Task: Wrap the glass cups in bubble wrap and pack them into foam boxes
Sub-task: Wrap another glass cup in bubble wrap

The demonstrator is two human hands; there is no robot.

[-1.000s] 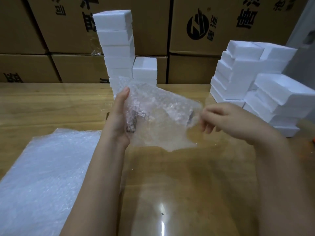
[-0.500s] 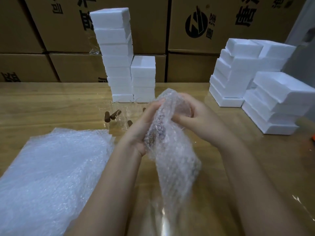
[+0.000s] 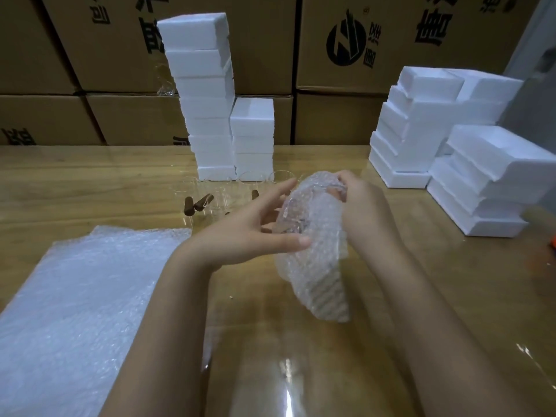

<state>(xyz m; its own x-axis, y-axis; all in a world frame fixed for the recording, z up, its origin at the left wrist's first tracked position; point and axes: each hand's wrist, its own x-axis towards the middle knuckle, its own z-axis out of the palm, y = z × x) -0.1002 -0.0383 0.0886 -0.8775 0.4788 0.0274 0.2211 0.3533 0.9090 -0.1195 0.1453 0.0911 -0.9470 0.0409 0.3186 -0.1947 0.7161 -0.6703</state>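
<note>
Our right hand [image 3: 358, 203] is closed narrowly over the top of the bubble-wrap bundle [image 3: 316, 266], its fingers curled in and pinching the gathered film. Our left hand [image 3: 255, 233] stands wide, fingers spread and nearly straight, with the thumb lying flat against the bundle's side. The glass cup [image 3: 290, 219] shows only as a faint clear shape inside the wrap between the two hands, held above the surface [image 3: 301, 356]. The loose tail of the wrap hangs below the hands, toward us. Beyond the left hand, more clear cups [image 3: 207, 191] stand on the surface among small brown pieces [image 3: 198, 203], just in front of two stacks of foam boxes [image 3: 204, 94]. The shorter stack's top box turns its hollow upward, and we cannot tell what is in it. Further foam stacks [image 3: 481, 182] sit well out beyond the right hand. A pile of bubble-wrap sheets [image 3: 75, 311] lies left of the left forearm. Both forearms run in from the near edge and converge on the bundle. Cardboard cartons [image 3: 391, 55] wall the far side.
</note>
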